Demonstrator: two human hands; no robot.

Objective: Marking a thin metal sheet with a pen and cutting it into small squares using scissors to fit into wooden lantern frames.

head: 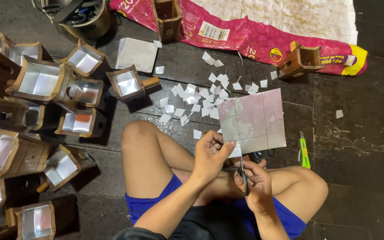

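I sit cross-legged on the dark floor [361,146], and the biggest thing far from me is a pink sack [245,38] spread flat, its white inner side up; its top is cut off by the frame, and it carries a white rectangular label with bars, a round yellow mark and a yellow end at the right. To my left stands a crowd of wooden boxes [38,80] lined with shiny foil, several cut off at the left edge; two more wooden boxes sit on the sack. A metal bucket [83,18] at the far left is half out of view, its contents too dark to make out. Beside it lies a stack of grey sheets [135,53].

My left hand [210,153] pinches the near left corner of a shiny square sheet [254,120], held up just over my knees and marked with faint lines. My right hand [254,180] is clenched around the handles of scissors [242,166], whose blades meet the sheet's near edge; the tips are hidden behind it. Small cut squares [201,98] lie scattered on the floor beyond the sheet. A green utility knife [304,151] lies to the right of my knee.
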